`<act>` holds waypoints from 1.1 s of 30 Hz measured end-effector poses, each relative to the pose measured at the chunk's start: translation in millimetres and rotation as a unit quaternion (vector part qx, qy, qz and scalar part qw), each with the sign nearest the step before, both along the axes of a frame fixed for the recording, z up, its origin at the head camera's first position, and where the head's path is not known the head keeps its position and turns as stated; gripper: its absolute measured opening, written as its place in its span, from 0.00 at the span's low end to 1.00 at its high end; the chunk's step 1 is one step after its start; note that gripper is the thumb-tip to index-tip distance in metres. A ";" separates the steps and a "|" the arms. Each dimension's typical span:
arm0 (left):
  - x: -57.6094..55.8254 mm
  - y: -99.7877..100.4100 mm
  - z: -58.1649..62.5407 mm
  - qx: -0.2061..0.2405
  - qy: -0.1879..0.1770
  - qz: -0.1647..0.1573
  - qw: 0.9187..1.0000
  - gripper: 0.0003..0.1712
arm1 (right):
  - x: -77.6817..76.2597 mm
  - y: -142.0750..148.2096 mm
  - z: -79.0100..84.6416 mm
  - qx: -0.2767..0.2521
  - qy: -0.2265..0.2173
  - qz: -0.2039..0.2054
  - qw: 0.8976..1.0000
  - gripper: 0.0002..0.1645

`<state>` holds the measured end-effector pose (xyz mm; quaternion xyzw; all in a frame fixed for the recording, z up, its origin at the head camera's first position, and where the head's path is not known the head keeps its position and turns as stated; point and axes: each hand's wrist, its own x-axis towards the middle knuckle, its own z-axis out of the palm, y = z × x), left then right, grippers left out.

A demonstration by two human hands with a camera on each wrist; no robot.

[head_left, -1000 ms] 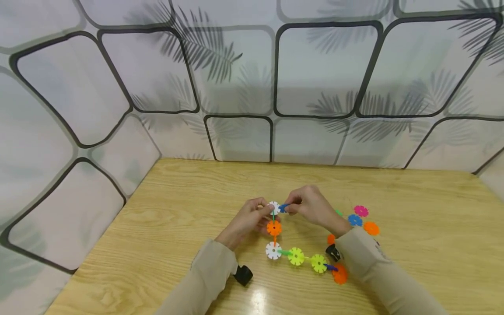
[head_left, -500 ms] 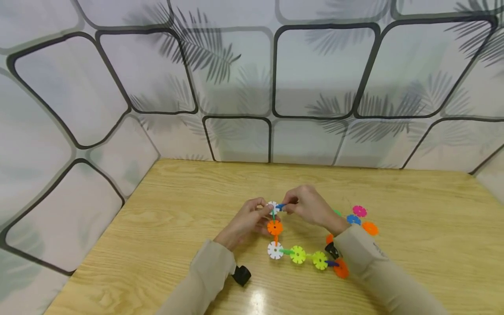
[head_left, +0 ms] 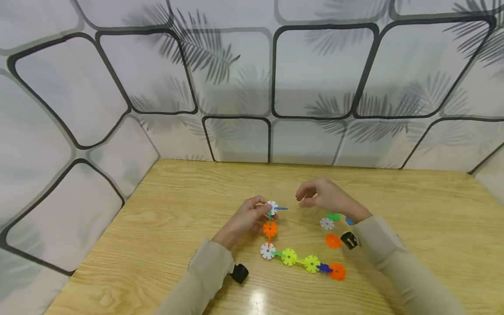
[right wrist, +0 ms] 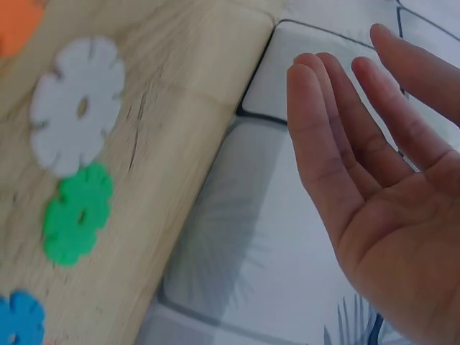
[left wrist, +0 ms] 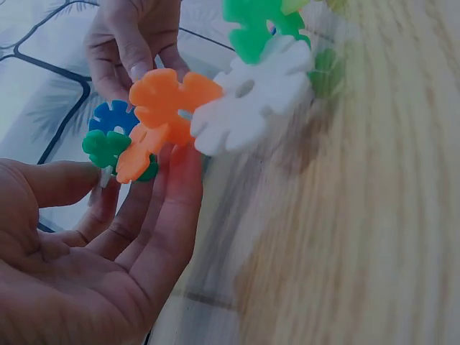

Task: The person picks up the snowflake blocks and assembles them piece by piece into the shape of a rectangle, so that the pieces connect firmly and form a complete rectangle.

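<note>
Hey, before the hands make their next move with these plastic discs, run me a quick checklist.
1. Left hand gripping the top white disc: ok, thumb and fingers pinch it.
2. Blue disc staying up unaided: ok, it juts from the top white disc, with the right hand apart from it.
3. Blue disc's slot pushed fully home: cannot tell, the joint is too small to see.
4. Right hand free: ok, it holds nothing.
5. Bottom row joined, corner white disc to end orange disc: ok, no visible gap.
6. Spare disc already in hand: not ok, the loose white disc lies on the table.
</note>
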<state>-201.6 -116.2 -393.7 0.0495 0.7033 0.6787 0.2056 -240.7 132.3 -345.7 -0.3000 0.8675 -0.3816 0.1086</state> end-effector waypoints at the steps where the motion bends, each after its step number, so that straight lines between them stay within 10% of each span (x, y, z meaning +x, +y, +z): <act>1: 0.1 0.1 -0.4 -0.001 0.002 -0.001 1.000 0.07 | -0.3 3.4 0.9 0.001 -0.003 -0.002 1.000 0.06; 33: -1.2 -1.7 1.3 -0.024 0.012 -0.022 0.999 0.20 | -1.7 48.7 -10.5 0.030 -0.107 -0.007 0.994 0.07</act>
